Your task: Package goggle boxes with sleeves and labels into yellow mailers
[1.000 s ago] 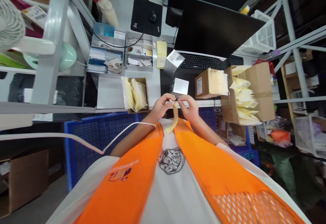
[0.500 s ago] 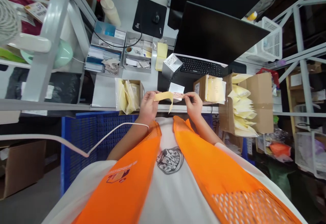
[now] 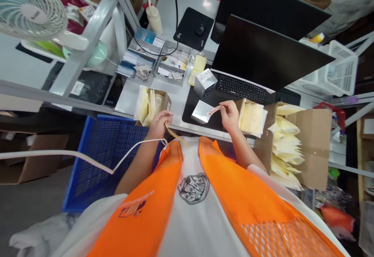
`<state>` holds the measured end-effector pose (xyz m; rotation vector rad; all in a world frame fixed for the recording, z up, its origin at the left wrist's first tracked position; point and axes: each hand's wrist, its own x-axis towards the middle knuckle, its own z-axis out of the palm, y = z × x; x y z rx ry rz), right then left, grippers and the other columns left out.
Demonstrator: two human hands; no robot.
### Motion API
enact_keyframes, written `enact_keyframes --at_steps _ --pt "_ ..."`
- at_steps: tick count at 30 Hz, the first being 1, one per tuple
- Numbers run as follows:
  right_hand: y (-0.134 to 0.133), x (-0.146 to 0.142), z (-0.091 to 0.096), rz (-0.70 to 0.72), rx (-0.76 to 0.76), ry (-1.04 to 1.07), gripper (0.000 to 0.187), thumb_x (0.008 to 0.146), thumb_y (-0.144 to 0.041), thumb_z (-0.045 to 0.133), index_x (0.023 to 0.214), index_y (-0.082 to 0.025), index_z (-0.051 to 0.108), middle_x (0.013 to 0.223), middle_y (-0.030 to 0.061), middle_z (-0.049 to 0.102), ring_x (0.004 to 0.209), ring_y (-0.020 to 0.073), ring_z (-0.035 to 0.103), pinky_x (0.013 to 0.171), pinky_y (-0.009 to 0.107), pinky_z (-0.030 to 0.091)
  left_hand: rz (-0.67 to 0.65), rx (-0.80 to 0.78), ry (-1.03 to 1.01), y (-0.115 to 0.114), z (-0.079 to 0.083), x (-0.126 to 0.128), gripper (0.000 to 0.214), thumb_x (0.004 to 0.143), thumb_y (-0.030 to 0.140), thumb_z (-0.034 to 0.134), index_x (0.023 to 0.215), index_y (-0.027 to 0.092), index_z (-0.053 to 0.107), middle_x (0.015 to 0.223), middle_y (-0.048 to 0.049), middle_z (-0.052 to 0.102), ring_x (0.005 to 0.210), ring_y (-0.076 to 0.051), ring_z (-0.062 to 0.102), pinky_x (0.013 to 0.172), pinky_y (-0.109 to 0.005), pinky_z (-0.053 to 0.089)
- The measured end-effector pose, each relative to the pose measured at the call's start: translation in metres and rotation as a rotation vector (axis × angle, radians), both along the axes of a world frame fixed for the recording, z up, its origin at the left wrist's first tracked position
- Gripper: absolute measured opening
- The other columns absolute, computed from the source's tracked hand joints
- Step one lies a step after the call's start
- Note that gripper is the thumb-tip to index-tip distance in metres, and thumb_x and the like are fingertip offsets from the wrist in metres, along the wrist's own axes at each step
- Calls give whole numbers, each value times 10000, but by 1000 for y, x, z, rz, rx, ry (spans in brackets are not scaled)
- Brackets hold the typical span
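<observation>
My left hand point(image 3: 160, 124) pinches a narrow yellowish paper strip point(image 3: 175, 135), which hangs in front of the vest, over the table's front edge. Between the fingertips of my right hand point(image 3: 230, 116) is one end of a small white label with red print point(image 3: 214, 110). Its other end lies over or just above a small shiny white box point(image 3: 200, 112) on the black mat; contact is hard to tell. Behind that stands a second small silver-white box point(image 3: 205, 81). Close to my left hand is a carton of yellow padded envelopes point(image 3: 149, 105).
A keyboard point(image 3: 241, 89) and a monitor point(image 3: 271, 50) stand behind. On the right are envelopes in a carton point(image 3: 253, 117) and a larger open cardboard box point(image 3: 314, 147). Grey trays point(image 3: 172, 64) sit at the left back. A blue crate point(image 3: 99, 159) is below; a fan point(image 3: 32, 11) hangs upper left.
My hands have moved apart. The yellowish strip has come away with my left hand, leftward and down, while the label stays in my right. The camera view has shifted.
</observation>
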<state>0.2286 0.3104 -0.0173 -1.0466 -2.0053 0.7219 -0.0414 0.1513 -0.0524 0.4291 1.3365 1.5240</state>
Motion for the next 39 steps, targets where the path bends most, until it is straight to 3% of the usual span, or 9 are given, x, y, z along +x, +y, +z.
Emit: enact_keyframes --at_steps 3,9,18,22,27,30,33,36,39 --pt "10 -5 -7 82 -89 -21 180 975 -272 519 998 -210 687 973 63 664 911 186 628 797 338 534 -154 -51 49 4 0 10 110 714 254 644 790 181 614 513 56 354 483 -95 299 509 -233 230" --pt "21 -23 -22 212 -336 -43 212 920 -244 531 1007 -187 715 944 50 673 819 158 605 772 303 505 -444 -206 426 31 -5 50 347 768 391 717 1016 147 723 590 49 451 561 -113 405 569 -259 290" --pt "27 -24 -39 251 -672 -1 246 800 -238 548 965 -177 719 847 26 670 779 165 600 744 301 485 -369 -242 476 47 -38 72 314 824 418 671 979 146 691 632 29 522 603 -131 484 596 -260 336" --pt "33 -24 -43 263 -735 42 266 775 -242 572 1008 -182 685 797 -2 634 746 150 586 716 288 477 -376 -220 400 53 -39 76 212 813 355 656 833 144 675 744 -25 656 706 -156 568 675 -268 406" --pt "45 -31 -45 266 -760 94 379 750 -243 619 1125 -199 594 776 -36 597 711 125 575 706 273 458 -296 -280 363 60 -37 78 138 779 284 681 743 153 656 710 -12 643 697 -150 559 681 -264 416" --pt "50 -35 -41 321 -799 86 383 742 -281 646 1111 -201 577 756 -44 585 669 117 555 673 274 436 -188 -315 347 61 -38 78 174 789 314 697 854 156 662 602 35 519 584 -125 467 594 -254 351" --pt "50 -37 -31 387 -894 119 421 711 -307 684 1103 -199 576 760 -40 595 663 119 555 652 272 427 -202 -242 322 62 -39 77 355 783 324 712 1083 139 671 569 67 441 540 -114 417 564 -250 313" --pt "49 -36 -20 444 -982 152 447 685 -306 722 1102 -201 596 780 -30 618 703 128 575 671 269 443 -264 -149 286 62 -38 77 464 771 349 721 1176 127 672 611 48 503 577 -122 469 586 -250 341" --pt "50 -35 -15 469 -1007 159 456 688 -319 748 1107 -202 609 789 -23 629 732 138 596 703 277 471 -314 -124 305 61 -37 76 377 769 406 722 1027 132 721 736 -19 644 691 -153 573 664 -266 417"
